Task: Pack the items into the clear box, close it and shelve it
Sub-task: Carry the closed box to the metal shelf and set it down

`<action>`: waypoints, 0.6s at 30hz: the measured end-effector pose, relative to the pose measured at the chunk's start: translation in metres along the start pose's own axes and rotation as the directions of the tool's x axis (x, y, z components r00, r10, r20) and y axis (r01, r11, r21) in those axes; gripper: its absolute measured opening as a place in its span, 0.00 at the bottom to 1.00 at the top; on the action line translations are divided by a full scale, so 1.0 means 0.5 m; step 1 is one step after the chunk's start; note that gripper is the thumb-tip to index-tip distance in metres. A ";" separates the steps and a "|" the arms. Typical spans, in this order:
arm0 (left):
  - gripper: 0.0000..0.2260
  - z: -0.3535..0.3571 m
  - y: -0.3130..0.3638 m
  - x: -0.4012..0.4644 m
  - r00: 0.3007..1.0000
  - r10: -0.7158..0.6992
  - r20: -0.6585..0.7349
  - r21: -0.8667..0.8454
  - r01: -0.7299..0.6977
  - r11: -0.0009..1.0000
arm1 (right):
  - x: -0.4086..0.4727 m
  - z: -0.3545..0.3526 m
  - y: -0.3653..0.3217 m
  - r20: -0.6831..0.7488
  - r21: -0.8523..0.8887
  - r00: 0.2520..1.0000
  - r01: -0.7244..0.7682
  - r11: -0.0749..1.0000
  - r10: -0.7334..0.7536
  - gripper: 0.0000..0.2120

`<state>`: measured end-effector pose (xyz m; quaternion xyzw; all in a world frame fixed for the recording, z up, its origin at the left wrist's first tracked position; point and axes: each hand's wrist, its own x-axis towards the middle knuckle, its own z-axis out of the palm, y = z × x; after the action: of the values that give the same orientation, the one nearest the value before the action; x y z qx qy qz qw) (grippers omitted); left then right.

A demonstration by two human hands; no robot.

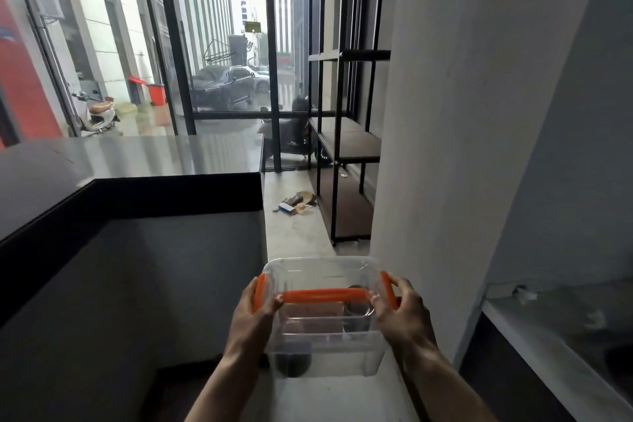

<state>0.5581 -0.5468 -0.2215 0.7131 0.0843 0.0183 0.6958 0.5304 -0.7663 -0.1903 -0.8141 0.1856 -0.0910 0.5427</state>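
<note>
I hold the clear box (325,349) in front of me, low in the head view. Its lid is on, with an orange handle (323,295) lying across the top and orange clips at both ends. My left hand (251,315) grips the box's left end over the clip. My right hand (402,312) grips the right end the same way. Through the clear plastic I make out a pinkish flat item (315,317) and dark round items inside. A black metal shelf unit (346,144) stands ahead against the right wall.
A dark counter (130,161) fills the left side. A grey wall (462,113) rises on the right, with a white ledge (548,336) beyond it. Litter (296,204) lies on the floor by the shelf unit's foot. Glass doors stand at the far end.
</note>
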 end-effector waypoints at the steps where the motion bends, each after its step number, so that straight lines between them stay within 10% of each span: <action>1: 0.30 0.007 0.002 0.023 1.000 0.005 0.007 0.002 -0.005 1.000 | 0.024 0.007 -0.005 -0.001 -0.001 1.000 0.000 1.000 0.000 0.28; 18: 0.31 0.200 0.087 0.879 1.000 0.012 0.012 -0.064 -0.011 0.998 | 0.821 0.243 -0.166 -0.067 -0.014 0.997 0.033 0.999 -0.033 0.25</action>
<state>1.0094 -0.5826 -0.2215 0.6910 0.0751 0.0205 0.7186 0.9652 -0.7992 -0.1840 -0.8169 0.1909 -0.1262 0.5294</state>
